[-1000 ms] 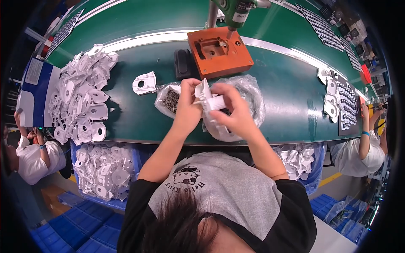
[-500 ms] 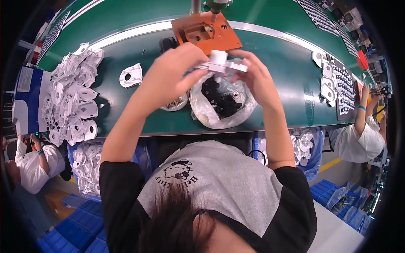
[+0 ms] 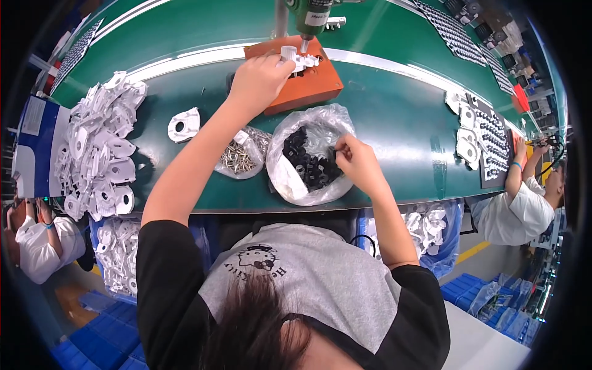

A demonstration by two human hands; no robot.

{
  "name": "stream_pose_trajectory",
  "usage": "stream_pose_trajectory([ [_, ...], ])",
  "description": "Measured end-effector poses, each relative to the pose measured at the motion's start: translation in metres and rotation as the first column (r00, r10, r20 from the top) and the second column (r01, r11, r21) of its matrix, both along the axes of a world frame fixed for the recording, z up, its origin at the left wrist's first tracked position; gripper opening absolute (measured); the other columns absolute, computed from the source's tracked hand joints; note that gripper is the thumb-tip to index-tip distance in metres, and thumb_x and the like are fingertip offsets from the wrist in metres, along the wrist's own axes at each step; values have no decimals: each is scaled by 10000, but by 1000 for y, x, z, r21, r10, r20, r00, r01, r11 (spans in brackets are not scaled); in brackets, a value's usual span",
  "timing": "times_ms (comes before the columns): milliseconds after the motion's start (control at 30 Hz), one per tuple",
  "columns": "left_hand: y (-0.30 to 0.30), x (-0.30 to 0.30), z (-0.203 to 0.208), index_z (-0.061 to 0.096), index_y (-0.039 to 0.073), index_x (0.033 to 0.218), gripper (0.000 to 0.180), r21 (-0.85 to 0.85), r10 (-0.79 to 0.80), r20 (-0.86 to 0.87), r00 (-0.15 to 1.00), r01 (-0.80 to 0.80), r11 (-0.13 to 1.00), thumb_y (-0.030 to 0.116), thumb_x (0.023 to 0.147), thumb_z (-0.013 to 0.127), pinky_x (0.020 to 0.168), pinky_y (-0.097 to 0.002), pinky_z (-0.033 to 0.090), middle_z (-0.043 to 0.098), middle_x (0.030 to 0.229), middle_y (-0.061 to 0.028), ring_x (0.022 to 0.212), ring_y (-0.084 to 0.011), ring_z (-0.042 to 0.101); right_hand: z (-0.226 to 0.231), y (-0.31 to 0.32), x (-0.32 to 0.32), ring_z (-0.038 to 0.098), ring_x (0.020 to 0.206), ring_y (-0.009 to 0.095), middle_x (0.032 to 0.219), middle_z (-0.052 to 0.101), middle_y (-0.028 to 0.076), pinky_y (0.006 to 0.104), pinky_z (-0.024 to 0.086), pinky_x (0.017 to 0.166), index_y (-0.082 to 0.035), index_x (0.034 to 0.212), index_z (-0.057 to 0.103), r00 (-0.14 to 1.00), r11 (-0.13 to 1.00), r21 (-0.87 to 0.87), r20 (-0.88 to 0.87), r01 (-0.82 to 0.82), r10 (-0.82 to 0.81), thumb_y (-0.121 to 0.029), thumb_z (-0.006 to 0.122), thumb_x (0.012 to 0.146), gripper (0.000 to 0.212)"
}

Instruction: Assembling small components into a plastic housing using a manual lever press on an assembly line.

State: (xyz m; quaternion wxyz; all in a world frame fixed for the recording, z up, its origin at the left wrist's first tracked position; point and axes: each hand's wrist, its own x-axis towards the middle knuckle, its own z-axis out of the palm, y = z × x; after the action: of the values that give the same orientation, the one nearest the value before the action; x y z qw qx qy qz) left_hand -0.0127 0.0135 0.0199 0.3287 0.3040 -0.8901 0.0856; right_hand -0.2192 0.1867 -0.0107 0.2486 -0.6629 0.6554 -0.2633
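Note:
My left hand (image 3: pixel 262 81) is closed on a white plastic part (image 3: pixel 304 62) with a round knob-like cylinder. The part sits at the top of an orange fixture block (image 3: pixel 322 86), under the tip of a green powered screwdriver (image 3: pixel 313 17). My fingers hide some of it. At the right rim of a clear plastic bag (image 3: pixel 285 180), my right hand (image 3: pixel 360 163) has thumb and fingertips pinched together. Small black plastic parts (image 3: pixel 313 171) fill the bag just left of those fingertips. Whatever the pinch holds, if anything, is too small to make out.
A bag of screws (image 3: pixel 238 158) lies left of the black parts. One loose white plate (image 3: pixel 184 125) rests beyond it, and a tall heap of white plates (image 3: pixel 98 145) stands farther left. On the right are more white plates (image 3: pixel 468 145) and a black tray (image 3: pixel 493 166). Co-workers sit at both sides.
Both hands held the white part above the bag; now my left hand has carried it forward to the orange block. My right hand has let go and come down to the bag's rim.

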Motion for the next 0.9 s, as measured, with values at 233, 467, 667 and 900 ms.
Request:
stream_pose_trajectory([
  [233, -4, 1, -7, 556, 79, 891, 134, -63, -68, -13, 998, 67, 996, 91, 762, 590, 826, -391, 477, 607, 992, -141, 967, -297, 594, 12, -14, -5, 554, 653, 127, 721, 598, 59, 262, 458, 636, -3, 961, 637, 955, 991, -91, 291, 94, -64, -12, 585, 794, 175],
  [467, 0, 5, -19, 585, 75, 914, 144, 120, -35, 0, 999, 35, 992, 131, 782, 601, 859, -407, 453, 590, 1083, -156, 1006, -311, 569, 34, -56, -7, 554, 709, 74, 837, 645, 35, 215, 443, 633, 0, 918, 659, 975, 954, -276, 218, 114, -53, -29, 647, 793, 129],
  [667, 8, 8, -19, 609, 56, 997, 315, 173, -53, -61, 997, 63, 983, 294, 792, 637, 937, -426, 401, 545, 1163, -201, 1085, -363, 506, 41, -145, 3, 599, 809, 158, 891, 647, 70, 258, 454, 693, -32, 880, 687, 993, 858, -501, 93, 115, -79, -112, 655, 786, 128],
  [900, 8, 8, -21, 613, 64, 1012, 356, 215, -75, -140, 987, 104, 971, 307, 755, 655, 962, -414, 388, 535, 1195, -195, 1107, -341, 501, 19, -182, 9, 623, 801, 259, 820, 665, 104, 329, 486, 715, -10, 809, 678, 995, 838, -537, -34, -98, 94, -89, 682, 715, 123],
])
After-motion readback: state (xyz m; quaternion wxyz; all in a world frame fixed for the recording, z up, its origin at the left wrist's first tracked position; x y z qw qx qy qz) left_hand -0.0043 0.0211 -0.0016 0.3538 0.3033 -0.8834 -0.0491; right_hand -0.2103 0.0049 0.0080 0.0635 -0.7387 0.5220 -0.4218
